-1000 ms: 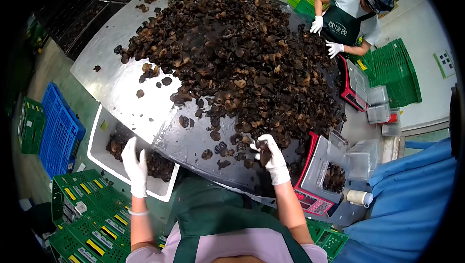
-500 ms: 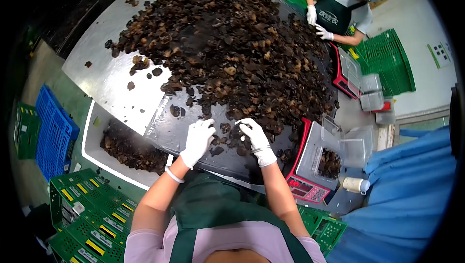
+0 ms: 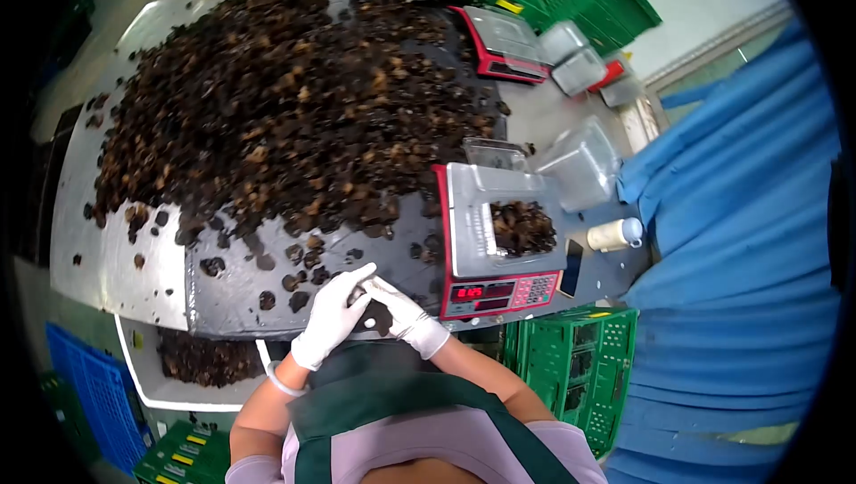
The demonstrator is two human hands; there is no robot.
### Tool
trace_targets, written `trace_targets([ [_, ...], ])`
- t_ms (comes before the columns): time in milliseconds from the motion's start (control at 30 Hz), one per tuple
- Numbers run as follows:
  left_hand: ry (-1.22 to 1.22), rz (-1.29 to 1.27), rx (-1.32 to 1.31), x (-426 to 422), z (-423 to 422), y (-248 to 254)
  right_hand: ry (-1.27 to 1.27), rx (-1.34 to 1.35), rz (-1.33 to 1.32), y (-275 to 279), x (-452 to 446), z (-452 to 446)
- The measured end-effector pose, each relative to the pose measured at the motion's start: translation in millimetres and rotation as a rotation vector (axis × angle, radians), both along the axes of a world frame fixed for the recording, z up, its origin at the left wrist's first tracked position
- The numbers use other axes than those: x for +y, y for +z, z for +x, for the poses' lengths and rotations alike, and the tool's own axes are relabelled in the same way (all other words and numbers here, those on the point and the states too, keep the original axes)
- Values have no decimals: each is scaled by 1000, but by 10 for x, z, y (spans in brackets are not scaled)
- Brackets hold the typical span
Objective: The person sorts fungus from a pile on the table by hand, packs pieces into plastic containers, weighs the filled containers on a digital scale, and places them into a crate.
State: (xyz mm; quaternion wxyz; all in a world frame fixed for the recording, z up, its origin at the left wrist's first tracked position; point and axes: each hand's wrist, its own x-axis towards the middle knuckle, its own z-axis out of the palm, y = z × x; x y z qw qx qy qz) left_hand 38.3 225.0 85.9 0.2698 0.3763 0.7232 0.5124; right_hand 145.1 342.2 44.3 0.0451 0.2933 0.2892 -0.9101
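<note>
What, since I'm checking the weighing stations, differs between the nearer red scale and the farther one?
The nearer scale bears a load of dark pieces; no such load shows on the farther scale. The nearer scale's display glows red beside a visible keypad; on the farther scale, neither lit digits nor keys can be made out. Both have red bodies and greyish tops.

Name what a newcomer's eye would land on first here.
Probably the big heap of dark, curled pieces, spread over most of the metal table. Next, likely the red-framed scale on the table's right side, its digits lit red, with a clear tub of similar pieces on it. Then the white-gloved left hand and right hand, close together at the near edge.
</note>
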Motion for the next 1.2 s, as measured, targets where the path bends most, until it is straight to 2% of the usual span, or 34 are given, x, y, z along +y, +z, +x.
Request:
trace_targets([
  [67,-10,159,-282,83,11,98,-24,57,78,264,294,144],
  [100,34,181,-289,106,-16,160,-69,21,165,517,491,227],
  [133,94,202,-291,96,-72,185,-80,204,867,646,685,337],
  [167,198,221,-303,68,-147,106,-170,-54,813,1084,887,369],
  [200,308,175,-372,-10,-255,109,-275,-118,957,1064,1220,504],
  [233,398,218,-389,-120,-352,38,-376,-183,1148,1272,1371,506],
  [267,489,266,-403,-246,-419,-27,-407,-154,1495,1155,1653,571],
  [333,688,217,-278,-503,-491,-99,-368,-152,1890,1119,1919,601],
  [400,798,105,15,-734,-446,-199,-89,-182,1970,1002,2108,701],
  [467,923,57,116,-850,-283,-271,-164,-140,2235,1082,2053,712],
  [533,917,-104,97,-892,-128,-365,-277,-91,2154,1207,1908,642],
  [600,815,-210,480,-835,-19,-564,-244,35,1830,1240,1610,402],
  [667,668,-277,701,-672,36,-575,53,267,1973,1163,1203,79],
  [700,622,-316,666,-644,72,-694,140,323,1722,953,1015,-70],
  [733,576,-351,630,-623,100,-842,203,429,1683,727,799,-220],
  [767,604,-309,621,-608,119,-908,309,316,1431,521,569,-313],
  [800,608,-306,595,-610,145,-875,404,366,1582,252,421,-418],
  [867,702,-121,374,-654,184,-902,531,423,1955,-149,192,-541],
  [933,773,129,-583,-797,196,-865,714,393,2069,-361,106,-535],
  [1000,780,448,-1020,-934,194,-763,528,476,1945,-457,173,-473],
  [1067,682,642,-1272,-1091,196,-904,579,208,1396,-421,315,-403],
  [1133,570,790,-1436,-1150,159,-1038,494,21,649,-268,440,-384],
  [1200,470,847,-1511,-1162,120,-1052,426,83,417,-162,472,-328],
])
